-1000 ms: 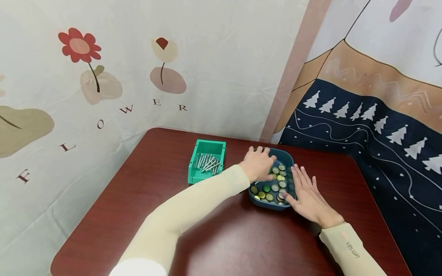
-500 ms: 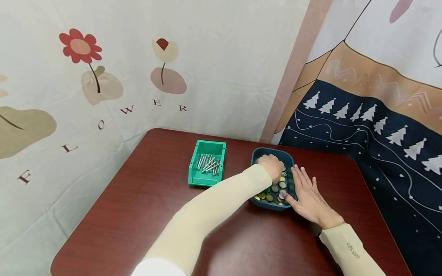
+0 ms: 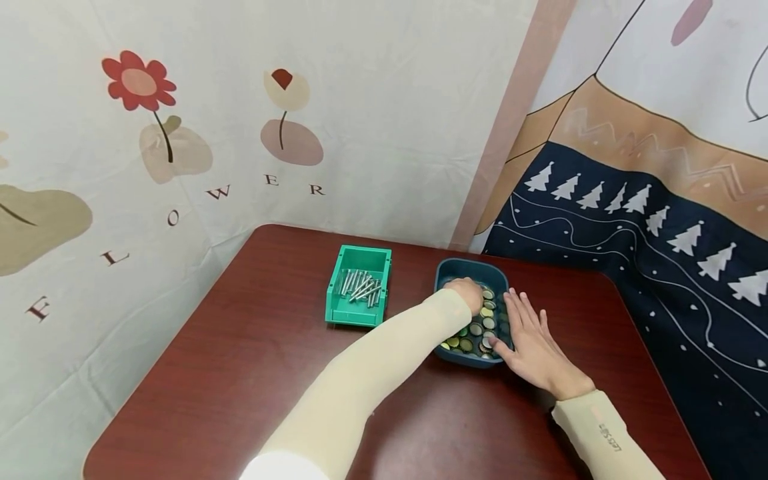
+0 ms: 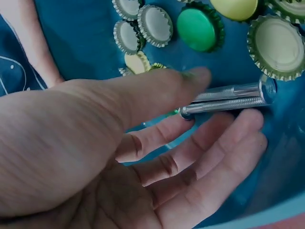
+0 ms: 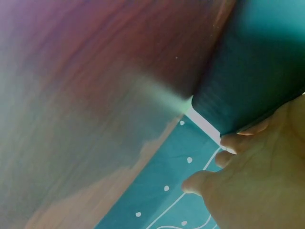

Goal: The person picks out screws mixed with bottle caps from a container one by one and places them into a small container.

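Observation:
In the head view my left hand [image 3: 467, 295] reaches down into a dark blue tray [image 3: 471, 268]. The left wrist view shows its thumb and bent fingers on either side of two silver bolts [image 4: 233, 98] lying side by side on the tray floor. Fingertips lie close along the bolts; no firm pinch is visible. Bottle caps [image 4: 199, 29] in green, yellow and silver lie around them. My right hand [image 3: 537, 347], fingers straight, rests against the tray's right side, its thumb over the rim. In the right wrist view this hand touches the tray's outer wall.
A green bin [image 3: 357, 319] holding several silver bolts [image 3: 362, 287] stands left of the tray on the reddish-brown table [image 3: 240, 347]. Printed cloth [image 3: 384, 100] hangs behind the table's far edge.
My left hand has gone from above the tray, fingers spread, down into it, and its fingers have bent towards the bolts. The right hand stays at the tray's side.

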Available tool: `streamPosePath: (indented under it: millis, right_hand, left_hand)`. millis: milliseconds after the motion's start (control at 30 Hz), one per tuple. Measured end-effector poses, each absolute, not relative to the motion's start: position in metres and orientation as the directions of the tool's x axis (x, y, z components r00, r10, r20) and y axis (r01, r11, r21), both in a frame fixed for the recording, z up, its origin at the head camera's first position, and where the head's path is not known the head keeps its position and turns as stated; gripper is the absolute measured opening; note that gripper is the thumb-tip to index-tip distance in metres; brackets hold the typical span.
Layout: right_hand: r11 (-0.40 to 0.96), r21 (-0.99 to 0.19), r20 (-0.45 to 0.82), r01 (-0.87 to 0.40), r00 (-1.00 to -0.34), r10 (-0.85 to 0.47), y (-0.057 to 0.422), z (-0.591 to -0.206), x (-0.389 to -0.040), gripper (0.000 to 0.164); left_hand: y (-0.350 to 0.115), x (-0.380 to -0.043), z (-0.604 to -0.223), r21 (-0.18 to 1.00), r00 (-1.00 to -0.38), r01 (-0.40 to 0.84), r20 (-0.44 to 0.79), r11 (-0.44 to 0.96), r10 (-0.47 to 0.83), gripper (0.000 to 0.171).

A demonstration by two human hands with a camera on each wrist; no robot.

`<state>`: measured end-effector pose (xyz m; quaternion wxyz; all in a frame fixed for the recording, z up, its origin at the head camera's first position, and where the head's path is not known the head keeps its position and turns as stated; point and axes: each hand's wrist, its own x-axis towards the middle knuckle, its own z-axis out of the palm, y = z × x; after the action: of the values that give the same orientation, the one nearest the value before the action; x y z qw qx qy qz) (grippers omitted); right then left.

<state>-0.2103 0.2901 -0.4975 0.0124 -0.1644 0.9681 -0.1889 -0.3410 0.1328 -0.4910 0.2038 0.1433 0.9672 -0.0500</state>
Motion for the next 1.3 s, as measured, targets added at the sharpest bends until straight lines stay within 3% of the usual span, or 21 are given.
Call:
streamPosePath:
  millis: [100,433,667,900,1133,1300]
  right_hand:
    - [0.874,-0.371,0.04,-0.315,-0.945,-0.323,0.29,-0.498,-0.211,0.1]
    - [0.871,-0.375,0.039,-0.316,-0.945,-0.326,0.291,-0.5,-0.211,0.101]
    - [0.879,-0.356,0.042,-0.318,-0.945,-0.325,0.293,-0.502,-0.212,0.101]
    - [0.876,-0.361,0.04,-0.318,-0.944,-0.326,0.291,-0.5,-0.213,0.101]
    - [0.883,-0.354,0.029,-0.307,-0.948,-0.318,0.293,-0.5,-0.212,0.101]
    - [0.883,-0.353,0.022,-0.307,-0.947,-0.321,0.293,-0.5,-0.212,0.101]
  left_hand:
    - [0.136,-0.353,-0.514,-0.037,-0.863,0.327,-0.417,0.944,0.283,0.046]
    - [0.126,-0.344,-0.503,-0.106,-0.8,0.458,-0.481,0.883,0.358,0.046]
    - [0.122,-0.357,-0.521,-0.003,-0.803,0.458,-0.43,0.889,0.412,0.045]
    - [0.103,-0.36,-0.52,0.048,-0.76,0.547,-0.389,0.836,0.52,0.039]
    - [0.082,-0.325,-0.477,0.163,-0.767,0.528,-0.331,0.834,0.55,0.016]
    - [0.056,-0.286,-0.428,0.28,-0.778,0.511,-0.25,0.813,0.576,0.015]
